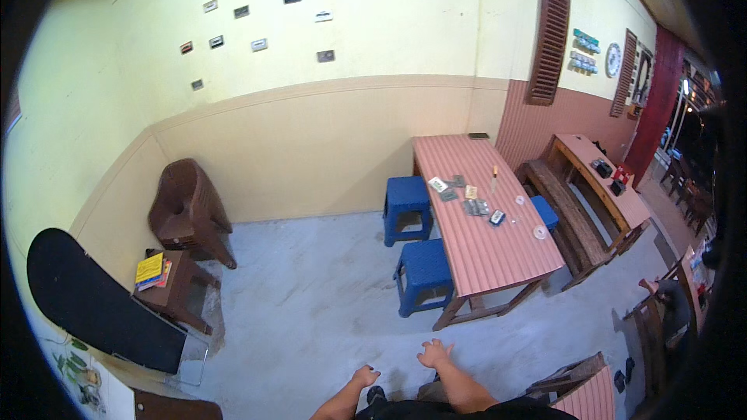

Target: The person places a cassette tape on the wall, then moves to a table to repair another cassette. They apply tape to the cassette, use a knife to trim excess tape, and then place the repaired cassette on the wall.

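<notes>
Low in front of me, my left hand [364, 376] is closed, its fingers curled round a small dark thing too small to make out. To its right, my right hand [434, 353] is open with the fingers spread, touching nothing. Both hands hang above the floor, short of the pink corrugated-patterned table [498, 260]. On that table lie several cassette tapes [476, 207], a dark-edged cassette [497, 218] among them. A screwdriver-like tool with a yellow handle [495, 173] and a pale round reel [540, 232] are beside them.
Blue stools [424, 268] stand along the table's left side. A wooden bench [572, 222] is to its right. Stacked brown chairs [185, 206] and a small brown table [175, 288] with books [153, 270] stand left. Near my right arm is another pink tabletop [589, 398].
</notes>
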{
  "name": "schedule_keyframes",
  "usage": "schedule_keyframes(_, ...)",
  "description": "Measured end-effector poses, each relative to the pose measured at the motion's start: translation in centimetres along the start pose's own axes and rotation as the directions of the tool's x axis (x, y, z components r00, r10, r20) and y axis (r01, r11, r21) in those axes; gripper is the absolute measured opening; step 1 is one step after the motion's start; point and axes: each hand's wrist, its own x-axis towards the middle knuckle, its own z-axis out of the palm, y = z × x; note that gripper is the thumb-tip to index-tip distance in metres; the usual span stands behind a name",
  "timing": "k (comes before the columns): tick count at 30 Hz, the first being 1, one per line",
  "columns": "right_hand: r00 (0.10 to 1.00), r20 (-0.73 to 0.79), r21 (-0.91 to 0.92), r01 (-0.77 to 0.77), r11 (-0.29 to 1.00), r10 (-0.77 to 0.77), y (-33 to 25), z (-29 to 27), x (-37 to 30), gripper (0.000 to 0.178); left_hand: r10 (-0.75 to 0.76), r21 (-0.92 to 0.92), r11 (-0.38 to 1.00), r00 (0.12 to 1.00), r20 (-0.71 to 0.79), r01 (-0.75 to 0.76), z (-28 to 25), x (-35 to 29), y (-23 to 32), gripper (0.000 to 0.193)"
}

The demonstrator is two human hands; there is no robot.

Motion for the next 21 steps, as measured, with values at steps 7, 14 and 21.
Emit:
schedule_keyframes(7, 1.0, -0.017, 0.109, 0.001, 0.994, 0.001, 10.5, -3.1, 1.5, 0.073, 0.109, 0.253, 0.953, 0.966, 0.233, -0.168, 3.9, 6.8, 13.2, 0.074)
schedule_keyframes(14, 0.997, -0.075, 0.165, -0.013, 0.986, 0.026, 24.5, -8.8, 3.9, 0.072, 0.3, 0.22, 0.923, 0.949, 0.096, -0.314, 11.8, 10.1, 29.5, 0.075)
schedule_keyframes(21, 0.981, -0.117, 0.307, -0.115, 0.945, 0.158, 34.3, -14.8, 5.7, 0.067, 0.49, 0.241, 0.855, 0.868, -0.081, -0.46, 13.8, 12.1, 44.1, 0.087)
